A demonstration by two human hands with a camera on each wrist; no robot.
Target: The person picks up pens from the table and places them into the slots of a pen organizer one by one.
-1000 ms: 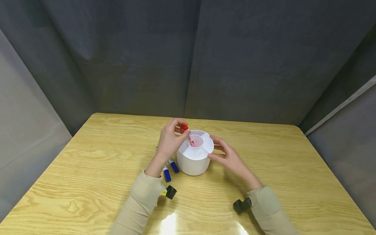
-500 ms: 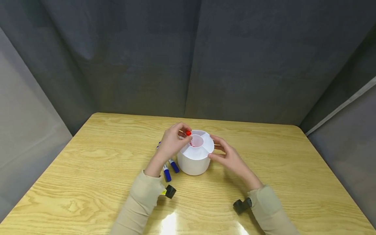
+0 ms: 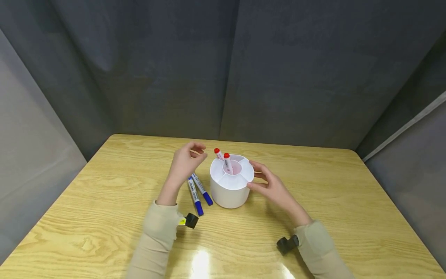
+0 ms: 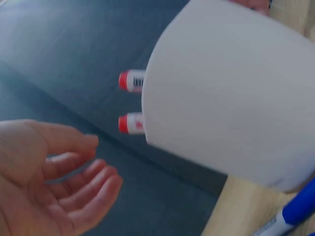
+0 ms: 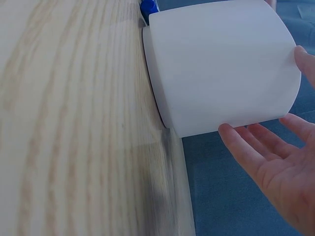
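A white round holder with divided compartments stands mid-table. Two red-capped markers stick up out of it. Two blue-capped markers lie on the table just left of the holder; one blue cap shows in the left wrist view. My left hand hovers empty left of the holder, fingers loosely curled. My right hand rests against the holder's right side with straight fingers.
The wooden table is enclosed by grey fabric walls at the back and both sides. Black wrist-camera mounts sit under both sleeves.
My left hand let go of the red-capped marker, which now stands in the holder beside another, and drew back to the left. The right hand has stayed on the holder.
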